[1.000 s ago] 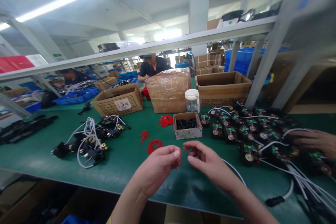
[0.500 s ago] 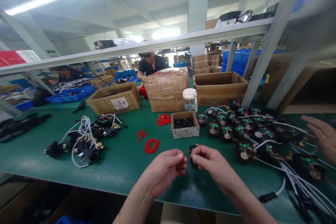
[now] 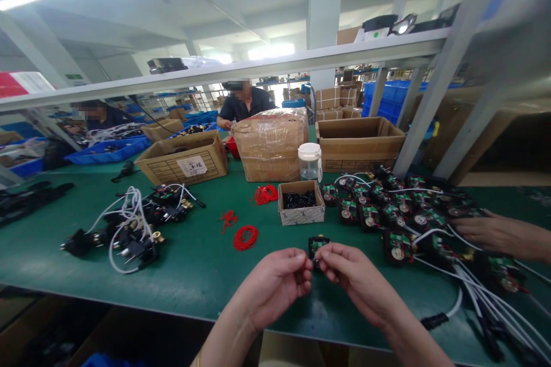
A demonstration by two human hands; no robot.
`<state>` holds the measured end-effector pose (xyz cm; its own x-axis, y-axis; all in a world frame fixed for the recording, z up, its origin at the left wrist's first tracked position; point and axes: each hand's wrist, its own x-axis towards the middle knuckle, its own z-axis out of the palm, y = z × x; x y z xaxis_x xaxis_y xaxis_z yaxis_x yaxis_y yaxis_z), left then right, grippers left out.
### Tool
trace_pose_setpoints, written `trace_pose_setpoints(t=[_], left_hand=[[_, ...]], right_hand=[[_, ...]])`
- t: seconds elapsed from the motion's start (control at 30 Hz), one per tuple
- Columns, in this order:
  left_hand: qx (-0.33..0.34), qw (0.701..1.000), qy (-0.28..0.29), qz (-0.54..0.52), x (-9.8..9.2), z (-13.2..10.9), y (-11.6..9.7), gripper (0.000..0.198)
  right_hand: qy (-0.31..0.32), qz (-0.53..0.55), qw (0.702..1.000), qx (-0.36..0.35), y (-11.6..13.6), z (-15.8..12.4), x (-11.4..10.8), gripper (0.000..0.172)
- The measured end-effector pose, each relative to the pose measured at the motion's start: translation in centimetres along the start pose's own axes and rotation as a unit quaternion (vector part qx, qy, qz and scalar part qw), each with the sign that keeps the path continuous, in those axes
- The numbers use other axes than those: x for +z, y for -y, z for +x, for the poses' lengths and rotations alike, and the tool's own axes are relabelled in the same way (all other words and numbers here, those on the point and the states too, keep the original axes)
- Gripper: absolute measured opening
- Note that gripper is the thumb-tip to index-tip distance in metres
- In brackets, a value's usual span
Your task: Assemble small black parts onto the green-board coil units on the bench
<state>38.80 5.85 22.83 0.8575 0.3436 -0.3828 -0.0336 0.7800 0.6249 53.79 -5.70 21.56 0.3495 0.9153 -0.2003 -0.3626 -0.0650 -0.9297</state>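
My left hand (image 3: 278, 281) and my right hand (image 3: 350, 278) meet over the green table (image 3: 202, 264), fingertips pinched together just in front of a small black module with a green circuit board (image 3: 317, 242). Both hands are closed in a pinch; what sits between the fingers is too small to make out. Red wire loops (image 3: 245, 237) lie to the left of my hands. A small cardboard box of black parts (image 3: 300, 204) stands just beyond the module.
Rows of black modules with white cables (image 3: 400, 212) fill the right side, where another person's hand (image 3: 491, 232) rests. A cable bundle (image 3: 129, 226) lies left. Cardboard boxes (image 3: 185, 157), a wrapped parcel (image 3: 271, 143) and a clear jar (image 3: 310, 161) stand behind. Two people sit beyond.
My hands have come closer together and dropped toward the black module, which has come into view. The thin red wire between my fingers no longer shows. The other person's hand returned to the modules.
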Motion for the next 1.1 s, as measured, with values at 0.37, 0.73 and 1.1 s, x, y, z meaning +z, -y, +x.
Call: trace_pose_setpoints(t=[0.37,0.73,1.1], left_hand=[[-0.026,0.998,0.022,0.05,0.4,-0.3,0.2,0.026],[-0.041,0.998,0.023,0.029,0.1,0.1,1.2,0.026],[-0.055,0.997,0.029,0.046,-0.4,-0.5,3.7,0.028]], right_hand=[[0.016,-0.169,0.982,-0.077,-0.3,0.2,-0.4,0.037],[0.016,-0.233,0.969,-0.085,-1.2,0.1,-1.4,0.03],[0.069,-0.216,0.974,-0.027,-3.2,-2.2,-3.0,0.022]])
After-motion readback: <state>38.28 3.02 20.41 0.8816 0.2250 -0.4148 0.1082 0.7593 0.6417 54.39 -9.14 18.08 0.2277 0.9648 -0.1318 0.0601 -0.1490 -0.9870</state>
